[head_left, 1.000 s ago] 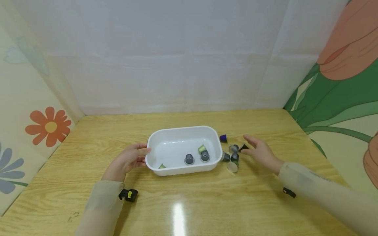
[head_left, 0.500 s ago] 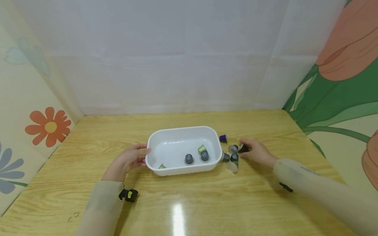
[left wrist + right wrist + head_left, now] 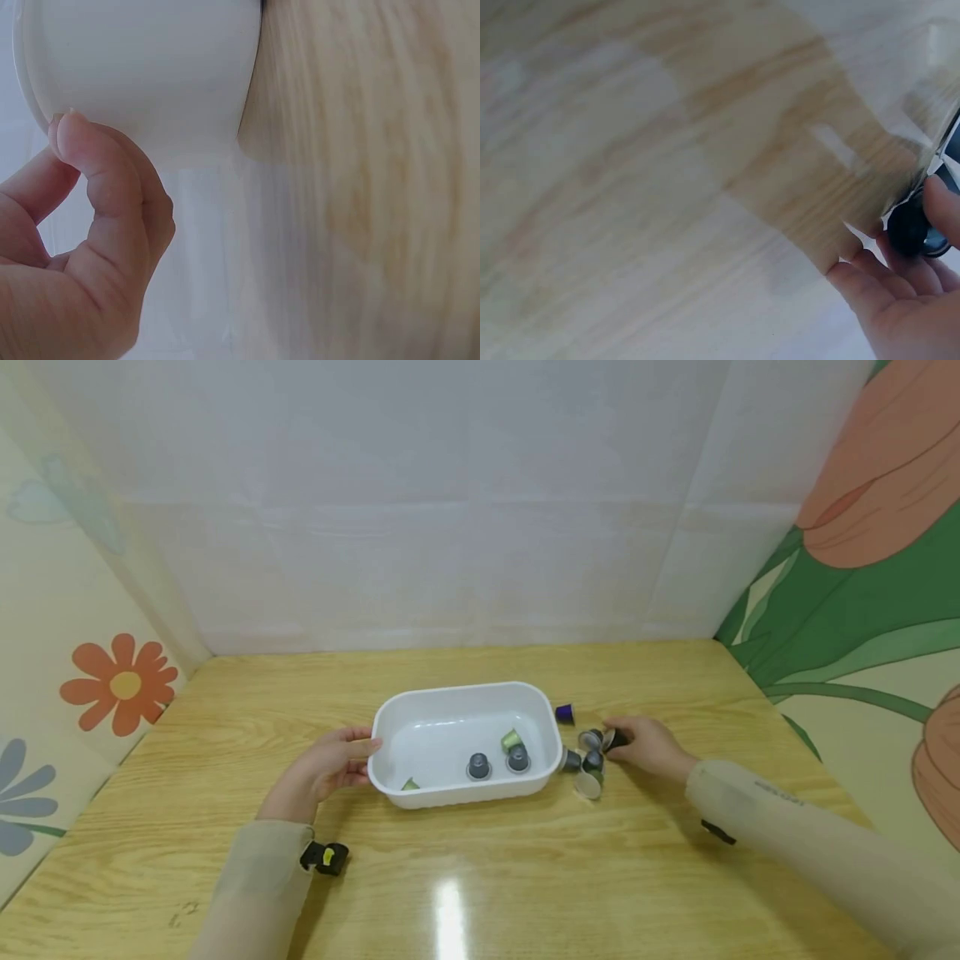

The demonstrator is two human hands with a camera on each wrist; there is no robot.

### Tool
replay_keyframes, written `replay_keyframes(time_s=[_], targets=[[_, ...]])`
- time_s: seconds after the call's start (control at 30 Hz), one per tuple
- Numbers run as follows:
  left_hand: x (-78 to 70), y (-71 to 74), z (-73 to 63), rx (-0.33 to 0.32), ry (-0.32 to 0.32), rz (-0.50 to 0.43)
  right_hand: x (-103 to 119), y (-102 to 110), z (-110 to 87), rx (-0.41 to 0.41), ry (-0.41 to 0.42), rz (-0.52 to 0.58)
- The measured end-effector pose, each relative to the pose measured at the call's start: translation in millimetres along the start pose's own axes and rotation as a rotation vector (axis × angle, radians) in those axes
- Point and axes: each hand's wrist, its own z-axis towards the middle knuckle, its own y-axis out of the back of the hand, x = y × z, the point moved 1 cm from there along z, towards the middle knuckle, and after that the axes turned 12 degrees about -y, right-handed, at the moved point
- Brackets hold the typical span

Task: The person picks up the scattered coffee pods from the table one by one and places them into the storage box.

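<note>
My left hand (image 3: 321,768) holds the left end of a white rectangular tub (image 3: 457,797), its thumb at the rim. In the left wrist view, the bent fingers (image 3: 120,187) meet the tub's end wall (image 3: 172,82). On the right, my right hand (image 3: 652,747) pinches a black coffee capsule (image 3: 618,739) at the edge of a small cluster. The right wrist view shows that black capsule (image 3: 909,227) between thumb and fingers. Beside it lie a silver-lidded capsule (image 3: 589,740), a dark grey capsule (image 3: 572,761) and a green capsule with its pale lid (image 3: 588,786) outward.
Inside the tub are two grey capsules, one nearer the middle (image 3: 478,766), plus a light green capsule (image 3: 511,741) and another green one (image 3: 410,784) by the front wall. A purple capsule (image 3: 565,714) lies off the tub's right end. A white backdrop (image 3: 465,527) closes the wooden table's far side.
My right hand has moved slightly left, and its fingers have closed round the black capsule. The left hand and the tub stay where they were.
</note>
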Motion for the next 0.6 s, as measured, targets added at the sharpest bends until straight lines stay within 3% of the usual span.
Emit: replay_keyframes(time_s=[0.2,0.43,0.6], targets=[[0.5,-1.3,0.4,0.011,-0.006,-0.014,4,5,-5.6,0.032,-0.070,0.098],[0.4,-0.6,-0.1,0.008,-0.007,-0.007,9,10,-8.4,0.047,-0.125,0.137],[1.7,0.7,-0.5,0.012,-0.012,-0.010,15,18,-7.9,0.036,-0.097,0.183]])
